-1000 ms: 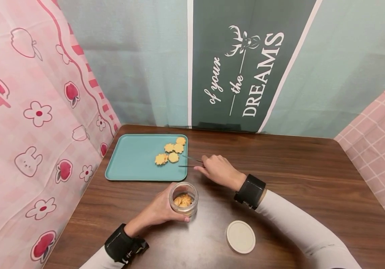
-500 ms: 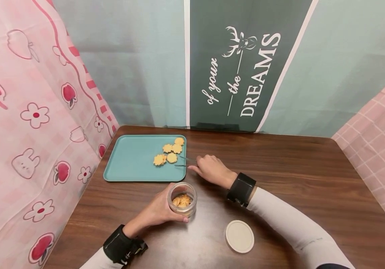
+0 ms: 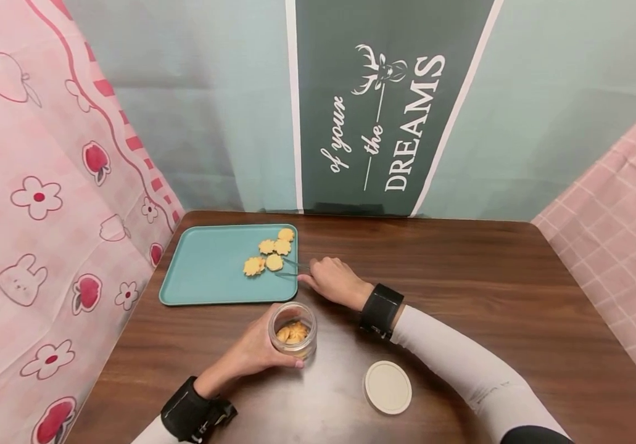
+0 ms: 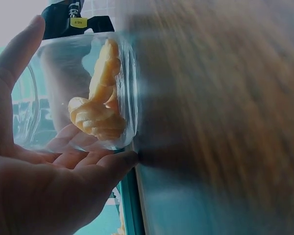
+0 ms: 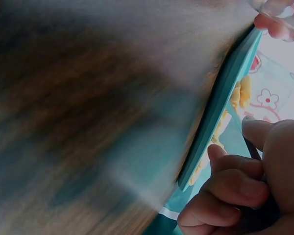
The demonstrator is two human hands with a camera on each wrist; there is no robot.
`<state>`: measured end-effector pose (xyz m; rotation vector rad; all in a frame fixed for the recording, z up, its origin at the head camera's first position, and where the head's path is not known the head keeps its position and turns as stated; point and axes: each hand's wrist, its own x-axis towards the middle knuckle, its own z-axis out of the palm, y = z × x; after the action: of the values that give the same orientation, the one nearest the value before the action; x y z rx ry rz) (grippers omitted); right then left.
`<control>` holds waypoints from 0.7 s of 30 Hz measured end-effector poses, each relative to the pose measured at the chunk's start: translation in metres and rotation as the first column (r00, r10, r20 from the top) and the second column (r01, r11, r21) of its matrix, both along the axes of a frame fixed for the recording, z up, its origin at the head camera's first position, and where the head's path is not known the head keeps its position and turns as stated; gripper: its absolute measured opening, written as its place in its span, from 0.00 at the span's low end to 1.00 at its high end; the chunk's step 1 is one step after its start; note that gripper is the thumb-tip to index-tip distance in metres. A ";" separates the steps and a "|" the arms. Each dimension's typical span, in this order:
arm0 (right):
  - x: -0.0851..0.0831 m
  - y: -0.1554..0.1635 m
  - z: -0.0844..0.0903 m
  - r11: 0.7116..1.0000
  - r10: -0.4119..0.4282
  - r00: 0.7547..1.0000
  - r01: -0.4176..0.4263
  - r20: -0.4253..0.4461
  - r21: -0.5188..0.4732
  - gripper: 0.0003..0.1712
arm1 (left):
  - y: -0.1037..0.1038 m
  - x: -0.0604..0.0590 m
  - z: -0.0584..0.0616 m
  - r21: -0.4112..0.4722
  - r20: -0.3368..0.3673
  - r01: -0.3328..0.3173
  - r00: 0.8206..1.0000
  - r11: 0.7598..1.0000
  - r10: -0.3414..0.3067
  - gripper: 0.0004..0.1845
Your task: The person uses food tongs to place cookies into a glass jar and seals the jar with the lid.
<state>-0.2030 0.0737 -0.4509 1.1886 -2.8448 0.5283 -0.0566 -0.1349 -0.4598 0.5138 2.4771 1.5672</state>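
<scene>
A teal tray (image 3: 206, 271) lies at the table's far left and holds several flower-shaped cookies (image 3: 264, 256). My right hand (image 3: 333, 282) rests at the tray's right edge and pinches thin metal tweezers (image 3: 290, 269), whose tips reach the nearest cookie. The right wrist view shows that hand (image 5: 250, 186) curled beside the tray's edge (image 5: 220, 103). My left hand (image 3: 256, 351) grips a small clear glass jar (image 3: 292, 330) with cookies inside, standing upright just in front of the tray. In the left wrist view the jar (image 4: 83, 93) sits in my palm (image 4: 49, 181).
A round white lid (image 3: 387, 386) lies flat on the brown wooden table (image 3: 490, 308), right of the jar. Cloth backdrops close the table in on the left, back and right.
My right hand has slid left with the tweezers, bringing their tips closer to the cookies. The left hand still holds the jar in the same spot.
</scene>
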 end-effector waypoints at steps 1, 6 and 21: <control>0.000 -0.002 0.000 1.000 0.000 1.000 0.000 0.003 0.001 0.22 | -0.001 0.000 0.000 -0.004 -0.002 -0.003 1.000 1.000 0.003 0.51; 0.000 -0.005 0.000 1.000 -0.018 1.000 0.018 0.008 0.009 0.22 | -0.002 0.001 0.002 -0.020 -0.011 0.002 1.000 1.000 -0.003 0.51; 0.001 -0.006 -0.006 1.000 -0.029 1.000 0.029 -0.012 0.004 0.22 | -0.002 0.001 0.004 -0.034 0.007 -0.009 1.000 0.999 0.009 0.51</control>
<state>-0.2021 0.0673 -0.4570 1.1457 -2.8498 0.5129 -0.0558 -0.1368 -0.4562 0.4924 2.4995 1.5247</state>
